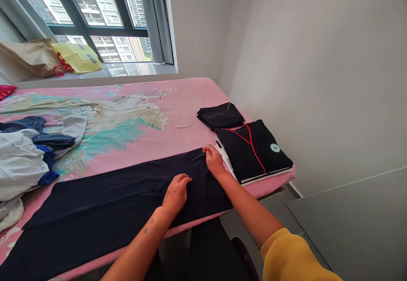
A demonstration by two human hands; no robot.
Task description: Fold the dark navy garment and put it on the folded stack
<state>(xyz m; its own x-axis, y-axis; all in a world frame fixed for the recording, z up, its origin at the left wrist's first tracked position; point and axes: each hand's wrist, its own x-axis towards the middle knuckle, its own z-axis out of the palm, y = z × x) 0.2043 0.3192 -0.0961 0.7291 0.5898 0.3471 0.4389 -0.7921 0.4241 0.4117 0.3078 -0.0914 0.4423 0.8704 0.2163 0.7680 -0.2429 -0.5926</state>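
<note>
"Head view from my end: a long dark navy cloth (111, 204) lies flat along the near edge of the pink bed (186, 107). Where are the hands on it?"

"Both towards its right end. The right hand (215, 161) is nearer the far corner there, fingertips bunched at the edge; I can't make out whether cloth is pinched between them."

"And the left hand (176, 193)?"

"Over the middle of the cloth's width, fingers curled in and drawn together. Whether they grip a fold or just rest on it, I can't see."

"Which way does the long axis run?"

"Lower left to that right end, slanting away from the wearer. Most of the length lies left of both sets of fingers, so the left hand is nearer to that stretch."

"What borders the ends?"

"A folded black top (237, 149) with red piping, just beside the right hand; a heap of white and blue clothes (22, 158), well apart from both hands."
</note>
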